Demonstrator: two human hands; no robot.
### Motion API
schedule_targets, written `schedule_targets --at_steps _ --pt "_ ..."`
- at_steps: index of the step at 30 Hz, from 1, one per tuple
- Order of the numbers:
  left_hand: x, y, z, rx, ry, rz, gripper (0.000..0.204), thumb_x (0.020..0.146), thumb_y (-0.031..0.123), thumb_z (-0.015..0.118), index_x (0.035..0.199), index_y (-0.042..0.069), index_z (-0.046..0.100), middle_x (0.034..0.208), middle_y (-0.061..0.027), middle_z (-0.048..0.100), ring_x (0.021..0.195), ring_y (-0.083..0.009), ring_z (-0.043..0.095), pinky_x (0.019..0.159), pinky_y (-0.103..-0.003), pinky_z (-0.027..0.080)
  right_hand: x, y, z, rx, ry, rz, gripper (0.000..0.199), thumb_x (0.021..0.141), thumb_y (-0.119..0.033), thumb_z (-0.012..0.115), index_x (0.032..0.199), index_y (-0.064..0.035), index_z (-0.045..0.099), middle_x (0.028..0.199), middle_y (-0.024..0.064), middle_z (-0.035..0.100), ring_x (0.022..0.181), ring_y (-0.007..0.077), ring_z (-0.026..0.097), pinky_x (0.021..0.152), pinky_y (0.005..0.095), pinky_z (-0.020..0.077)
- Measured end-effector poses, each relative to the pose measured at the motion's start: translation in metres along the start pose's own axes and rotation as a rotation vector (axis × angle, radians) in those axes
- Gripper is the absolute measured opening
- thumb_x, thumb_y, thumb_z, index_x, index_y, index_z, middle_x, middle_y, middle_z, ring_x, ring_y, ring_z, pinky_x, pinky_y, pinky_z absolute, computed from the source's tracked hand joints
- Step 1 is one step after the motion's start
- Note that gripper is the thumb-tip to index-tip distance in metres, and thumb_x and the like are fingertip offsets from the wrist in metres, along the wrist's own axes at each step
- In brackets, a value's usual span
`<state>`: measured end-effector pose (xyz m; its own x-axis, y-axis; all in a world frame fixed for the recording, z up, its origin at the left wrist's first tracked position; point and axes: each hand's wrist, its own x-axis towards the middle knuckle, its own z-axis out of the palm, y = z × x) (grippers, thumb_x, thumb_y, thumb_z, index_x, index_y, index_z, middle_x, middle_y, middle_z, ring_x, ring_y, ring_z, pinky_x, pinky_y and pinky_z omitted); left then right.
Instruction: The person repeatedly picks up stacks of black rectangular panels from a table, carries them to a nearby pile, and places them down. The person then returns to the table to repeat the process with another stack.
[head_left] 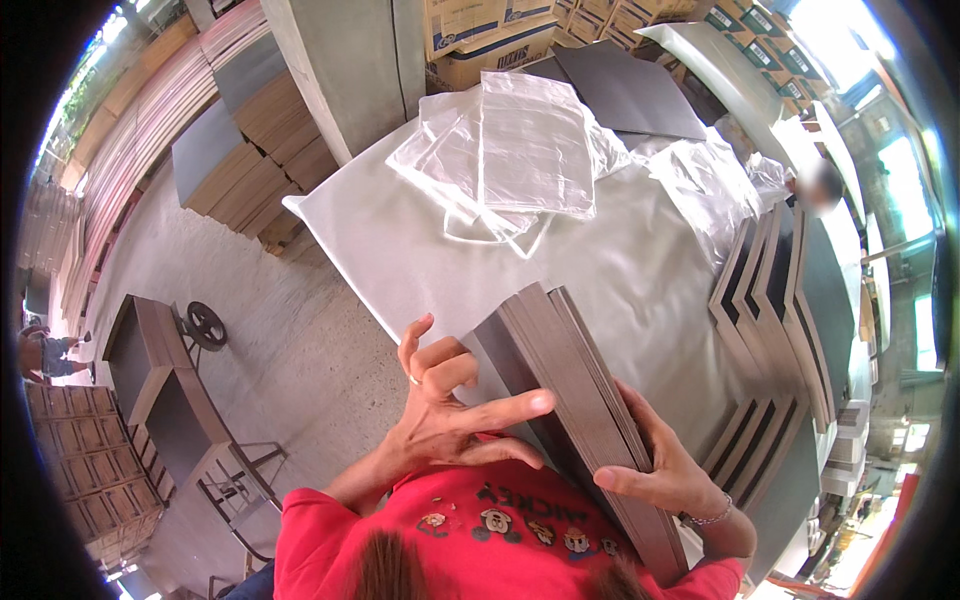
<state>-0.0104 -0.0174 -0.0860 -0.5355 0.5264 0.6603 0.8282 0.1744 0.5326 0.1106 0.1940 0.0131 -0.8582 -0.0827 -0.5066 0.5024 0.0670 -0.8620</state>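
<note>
A thick stack of dark grey flat boards (575, 370) stands on edge against the front of my red shirt, tilted, its far end over the table. My right hand (655, 465) grips the stack from its right side, thumb over the top edges and fingers along the outer board. Just left of the stack, my left hand (440, 405) is open, fingers spread and index pointing across toward the boards. Whether that fingertip touches them I cannot tell. Clear plastic bags (535, 145) lie in a loose, flat pile farther back on the white-covered table (370, 225).
Several offset stacks of grey boards (815, 300) occupy the table's right side. A dark sheet (625, 90) lies behind the bags, near a pillar (340, 70) and cartons (465, 25). To the left are a loaded cart (165, 370) and floor stacks (245, 150). Someone stands far left.
</note>
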Motion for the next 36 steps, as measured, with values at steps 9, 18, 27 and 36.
schedule_targets --at_steps 9,18,27,36 --pt "0.004 0.008 -0.002 0.036 -0.158 -0.102 0.068 0.061 0.074 0.062 0.122 0.042 0.059 0.096 -0.0020 0.033 0.096 -0.0218 0.041 0.106 -0.057 0.013 -0.002 -0.004 -0.002 0.104 0.038 0.015 0.090 0.079 -0.020 0.074 0.146 -0.0011 0.016 0.144 0.0152 0.029 0.130 0.0237 0.036 0.106 0.0360 0.0302" --pt "0.006 0.010 -0.003 -0.013 -0.180 -0.130 0.062 0.068 0.066 0.065 0.124 0.041 0.058 0.102 -0.0018 0.039 0.102 -0.0211 0.043 0.106 -0.057 0.012 -0.003 -0.001 -0.002 0.112 0.029 0.001 0.091 0.079 -0.021 0.074 0.146 -0.0034 0.016 0.145 0.0149 0.028 0.130 0.0245 0.037 0.106 0.0373 0.0308" --pt "0.006 0.009 -0.003 -0.036 -0.162 -0.125 0.060 0.070 0.063 0.066 0.125 0.041 0.057 0.105 -0.0021 0.044 0.105 -0.0209 0.043 0.107 -0.056 0.012 -0.002 0.000 -0.003 0.097 0.039 0.019 0.093 0.078 -0.026 0.076 0.146 -0.0038 0.018 0.144 0.0156 0.029 0.128 0.0262 0.039 0.106 0.0385 0.0307" --pt "-0.009 0.005 0.005 0.086 0.177 0.020 0.056 0.069 0.071 0.060 0.111 0.034 0.067 0.109 -0.0036 0.045 0.111 -0.0286 0.042 0.106 -0.055 0.019 -0.003 0.000 -0.003 0.117 0.050 0.017 0.093 0.077 -0.027 0.077 0.146 -0.0041 0.019 0.144 0.0155 0.029 0.127 0.0257 0.040 0.106 0.0389 0.0301"
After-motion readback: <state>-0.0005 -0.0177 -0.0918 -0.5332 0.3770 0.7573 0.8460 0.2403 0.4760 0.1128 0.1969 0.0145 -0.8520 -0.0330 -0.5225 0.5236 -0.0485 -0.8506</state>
